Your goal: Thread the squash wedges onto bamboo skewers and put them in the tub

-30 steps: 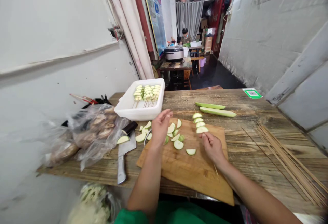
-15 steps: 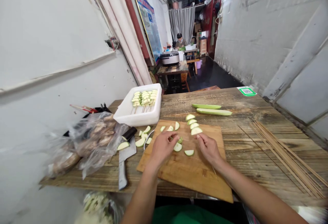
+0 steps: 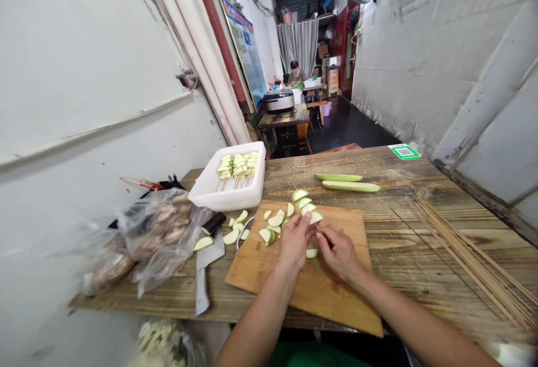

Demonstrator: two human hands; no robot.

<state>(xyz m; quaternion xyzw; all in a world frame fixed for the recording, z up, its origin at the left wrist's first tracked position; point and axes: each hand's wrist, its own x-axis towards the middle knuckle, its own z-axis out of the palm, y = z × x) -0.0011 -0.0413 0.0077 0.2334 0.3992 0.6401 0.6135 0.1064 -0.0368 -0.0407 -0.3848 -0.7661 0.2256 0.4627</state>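
My right hand [image 3: 339, 252] pinches the lower end of a thin wooden skewer [image 3: 318, 227]. Half-moon zucchini slices [image 3: 300, 194] are threaded in a row along it, pale inside with green skin. My left hand [image 3: 295, 241] has its fingers closed at the lowest threaded slice [image 3: 315, 218], against the skewer; its fingertips are partly hidden. Both hands are over a wooden cutting board [image 3: 336, 305]. Loose slices [image 3: 267, 236] lie on the board left of my left hand, and a single slice [image 3: 311, 254] rests between my hands.
A white tub [image 3: 227, 201] holds finished-looking skewers of slices. A cleaver [image 3: 202, 283] lies left of the board, near plastic bags [image 3: 163, 238]. Two long zucchini pieces [image 3: 351, 186] lie beyond the board; bare skewers [image 3: 466, 260] are at right. A person [image 3: 295, 73] sits far back.
My left hand has moved right, from the loose slices to the lower end of the threaded row. The skewer in my right hand has shifted slightly left.
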